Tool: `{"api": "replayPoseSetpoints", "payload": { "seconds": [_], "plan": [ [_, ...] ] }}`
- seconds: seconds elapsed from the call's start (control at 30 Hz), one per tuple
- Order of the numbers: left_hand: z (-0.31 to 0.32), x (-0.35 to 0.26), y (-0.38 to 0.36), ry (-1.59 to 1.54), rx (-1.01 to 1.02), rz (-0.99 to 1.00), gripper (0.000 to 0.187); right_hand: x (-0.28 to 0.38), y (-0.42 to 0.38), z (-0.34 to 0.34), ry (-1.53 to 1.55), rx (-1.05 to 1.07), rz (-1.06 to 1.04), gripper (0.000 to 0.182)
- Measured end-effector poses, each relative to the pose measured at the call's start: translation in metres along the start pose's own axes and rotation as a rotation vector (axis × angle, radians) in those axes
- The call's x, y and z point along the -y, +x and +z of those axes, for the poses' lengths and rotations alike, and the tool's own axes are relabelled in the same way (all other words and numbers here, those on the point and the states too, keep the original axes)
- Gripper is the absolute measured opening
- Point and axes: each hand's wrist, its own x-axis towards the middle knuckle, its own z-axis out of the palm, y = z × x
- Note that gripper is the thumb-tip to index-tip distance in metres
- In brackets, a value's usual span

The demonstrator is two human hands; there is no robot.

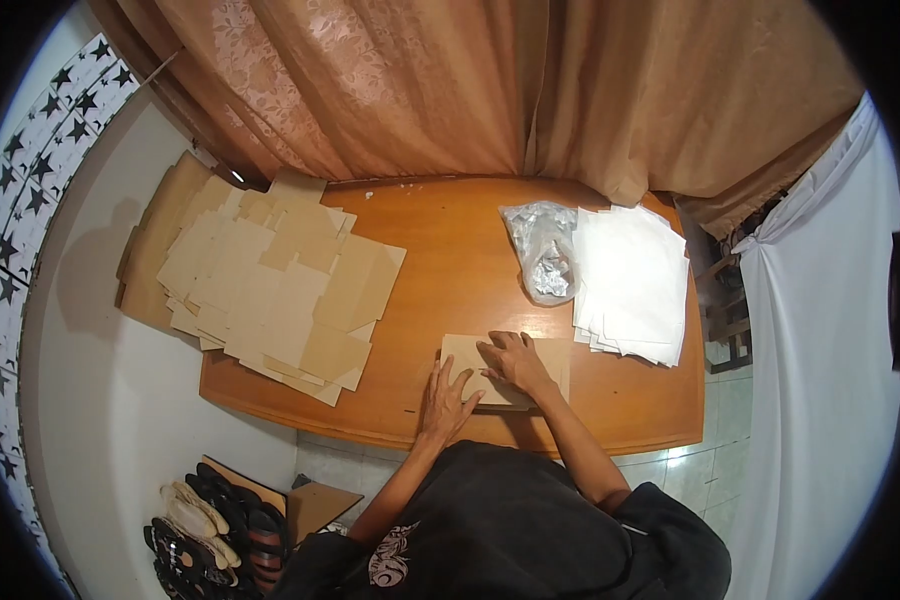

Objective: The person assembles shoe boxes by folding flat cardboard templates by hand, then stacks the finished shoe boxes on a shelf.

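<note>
A flat brown piece of cardboard (460,349) lies near the table's front edge, below both hands. It looks folded or layered, with a lighter strip (557,366) to the right. My left hand (450,400) rests along its left edge, fingers apart. My right hand (515,362) lies on top of the cardboard, its fingers spread and bent a little. Neither hand is wrapped around anything. The hands are close together but do not appear to touch.
Many flat cardboard pieces (270,280) are piled on the table's left side. A clear plastic bag (545,250) with crumpled silvery contents sits beside a stack of white paper sheets (630,280). Brown curtains (420,90) hang behind the wooden table (440,230). Shoes and sandals (215,525) lie below left.
</note>
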Motion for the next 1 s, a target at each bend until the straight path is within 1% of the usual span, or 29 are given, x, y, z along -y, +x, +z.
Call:
{"api": "replayPoseSetpoints", "payload": {
  "seconds": [0.07, 0.1, 0.17, 0.2, 0.27, 0.3, 0.37, 0.4, 0.47, 0.5, 0.53, 0.6, 0.63, 0.7, 0.73, 0.8, 0.83, 0.9, 0.93, 1.0],
  "plan": [
    [0.004, 0.0, -0.001, 0.016, -0.046, -0.001, 0.053, 0.005, -0.004, -0.002, 0.054, 0.006, -0.005, 0.048],
    [0.004, -0.001, -0.001, 0.014, -0.045, 0.002, 0.053, 0.001, -0.005, 0.001, 0.052, 0.005, -0.002, 0.048],
    [0.003, -0.002, -0.002, -0.005, -0.098, 0.018, 0.059, -0.014, -0.01, 0.012, 0.094, -0.031, -0.099, 0.049],
    [0.002, -0.003, -0.002, -0.009, -0.091, 0.024, 0.059, -0.015, -0.014, 0.007, 0.092, -0.032, -0.089, 0.049],
    [-0.003, -0.002, 0.002, -0.106, -0.164, -0.075, 0.066, -0.019, -0.023, -0.007, 0.102, -0.179, 0.051, 0.058],
    [-0.004, 0.004, 0.006, -0.11, -0.158, -0.072, 0.066, -0.023, -0.031, -0.013, 0.099, -0.179, 0.058, 0.058],
    [-0.002, 0.025, 0.015, -0.312, -0.163, -0.254, 0.072, -0.039, -0.05, -0.025, 0.224, -0.226, 0.317, 0.072],
    [-0.001, 0.03, 0.018, -0.317, -0.161, -0.255, 0.072, -0.044, -0.058, -0.028, 0.22, -0.224, 0.32, 0.072],
    [0.001, 0.04, 0.025, -0.252, -0.106, -0.303, 0.08, -0.053, -0.072, -0.033, 0.338, -0.144, 0.58, 0.084],
    [0.006, 0.05, 0.031, -0.342, -0.043, -0.385, 0.087, -0.064, -0.077, -0.026, 0.439, -0.111, 0.632, 0.103],
    [0.01, 0.057, 0.035, -0.342, -0.039, -0.38, 0.087, -0.073, -0.081, -0.013, 0.439, -0.115, 0.637, 0.103],
    [0.013, 0.064, 0.043, -0.424, 0.063, -0.354, 0.094, -0.082, -0.086, 0.0, 0.544, -0.202, 0.457, 0.117],
    [0.013, 0.063, 0.044, -0.424, 0.064, -0.35, 0.094, -0.08, -0.088, 0.001, 0.543, -0.206, 0.458, 0.117],
    [0.01, 0.06, 0.048, -0.239, 0.077, -0.27, 0.091, -0.073, -0.086, 0.003, 0.533, -0.222, 0.59, 0.127],
    [0.006, 0.057, 0.049, -0.238, 0.075, -0.267, 0.091, -0.072, -0.084, 0.0, 0.533, -0.225, 0.588, 0.127],
    [-0.002, 0.049, 0.049, -0.23, 0.125, -0.297, 0.089, -0.071, -0.08, -0.008, 0.519, -0.115, 0.646, 0.126],
    [-0.008, 0.039, 0.047, -0.228, 0.121, -0.295, 0.089, -0.064, -0.078, -0.016, 0.52, -0.117, 0.641, 0.126],
    [-0.021, 0.023, 0.043, -0.056, -0.063, -0.295, 0.086, -0.048, -0.073, -0.033, 0.373, -0.175, 0.569, 0.112],
    [-0.025, 0.021, 0.042, -0.054, -0.067, -0.296, 0.086, -0.045, -0.07, -0.037, 0.374, -0.175, 0.564, 0.112],
    [-0.031, 0.019, 0.038, -0.135, -0.34, -0.215, 0.084, -0.039, -0.066, -0.043, 0.371, -0.386, 0.383, 0.093]
  ]
}}
